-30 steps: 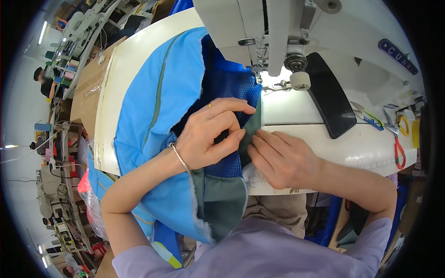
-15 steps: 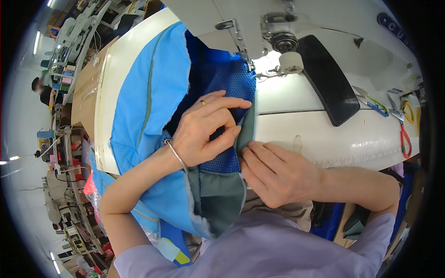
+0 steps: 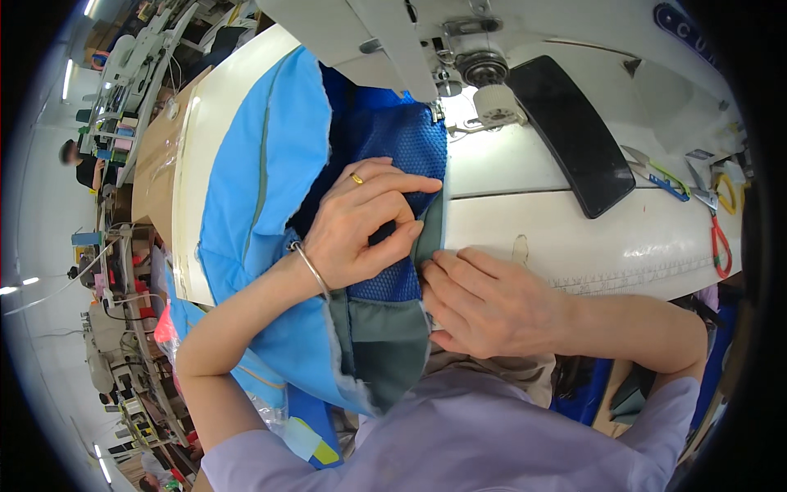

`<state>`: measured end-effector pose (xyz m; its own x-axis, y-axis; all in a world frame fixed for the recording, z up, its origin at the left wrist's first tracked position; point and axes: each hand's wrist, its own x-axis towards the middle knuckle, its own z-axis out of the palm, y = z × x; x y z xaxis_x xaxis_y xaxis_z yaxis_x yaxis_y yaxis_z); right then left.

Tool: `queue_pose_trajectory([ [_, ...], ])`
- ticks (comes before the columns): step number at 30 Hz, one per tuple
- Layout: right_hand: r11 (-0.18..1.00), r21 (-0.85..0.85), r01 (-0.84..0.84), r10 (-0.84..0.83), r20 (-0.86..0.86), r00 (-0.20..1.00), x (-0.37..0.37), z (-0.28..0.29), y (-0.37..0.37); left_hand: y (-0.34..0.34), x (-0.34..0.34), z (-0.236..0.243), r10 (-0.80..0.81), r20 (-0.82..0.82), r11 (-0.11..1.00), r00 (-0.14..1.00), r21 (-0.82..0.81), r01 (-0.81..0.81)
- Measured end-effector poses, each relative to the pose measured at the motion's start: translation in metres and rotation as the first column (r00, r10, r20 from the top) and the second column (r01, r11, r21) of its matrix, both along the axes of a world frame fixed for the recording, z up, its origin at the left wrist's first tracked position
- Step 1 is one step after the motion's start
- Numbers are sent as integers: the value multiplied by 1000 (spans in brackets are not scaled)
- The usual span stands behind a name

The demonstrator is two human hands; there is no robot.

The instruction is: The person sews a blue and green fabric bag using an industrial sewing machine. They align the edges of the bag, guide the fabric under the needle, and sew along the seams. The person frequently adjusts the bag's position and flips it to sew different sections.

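Note:
A light blue fabric piece (image 3: 234,172) with a frayed edge lies under my arms, with dark blue mesh (image 3: 385,135) inside it and a grey-green strip (image 3: 428,234) along the right edge. The mesh's far corner sits at the presser foot (image 3: 437,113) of a white sewing machine. My left hand (image 3: 365,217) rests on the mesh, fingers apart, index fingertip near the edge and thumb by the strip. Nearer to me, my right hand (image 3: 496,303) has its fingers closed on the strip's edge; its thumb is mostly hidden. A grey-green panel (image 3: 385,332) hangs below the mesh.
A black phone-like slab (image 3: 570,135) lies right of the machine's needle area. Farther right are thread snips (image 3: 656,174) and red-handled scissors (image 3: 720,246). Ruler markings (image 3: 631,275) run along the table's near edge. Cardboard (image 3: 156,168) borders the table's left side.
The view has shifted slightly, so the machine head appears farther left. My hands keep nearly the same places on the fabric; the right fingers have shifted a little.

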<state>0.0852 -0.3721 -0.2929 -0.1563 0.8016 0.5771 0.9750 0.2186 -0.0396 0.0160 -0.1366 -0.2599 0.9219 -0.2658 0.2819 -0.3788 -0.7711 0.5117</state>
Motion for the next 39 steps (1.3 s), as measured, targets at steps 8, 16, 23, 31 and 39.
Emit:
queue_pose_trajectory([
  [8,998,-45,-37,37,-2,999,2,3,0,-4,-8,4,-79,13,973,997,221,74],
  [16,996,-69,-56,56,-5,998,3,8,2,-3,-23,-9,-71,54,971,996,234,56],
  [23,987,-126,-96,100,23,995,12,20,0,-15,-19,-14,-26,130,981,991,195,0],
  [31,981,-149,-125,125,-7,992,25,22,1,-15,-8,-15,-26,179,984,984,178,-6],
  [39,994,-88,-63,59,-48,997,51,12,9,4,28,-23,-51,309,985,950,172,-4],
])
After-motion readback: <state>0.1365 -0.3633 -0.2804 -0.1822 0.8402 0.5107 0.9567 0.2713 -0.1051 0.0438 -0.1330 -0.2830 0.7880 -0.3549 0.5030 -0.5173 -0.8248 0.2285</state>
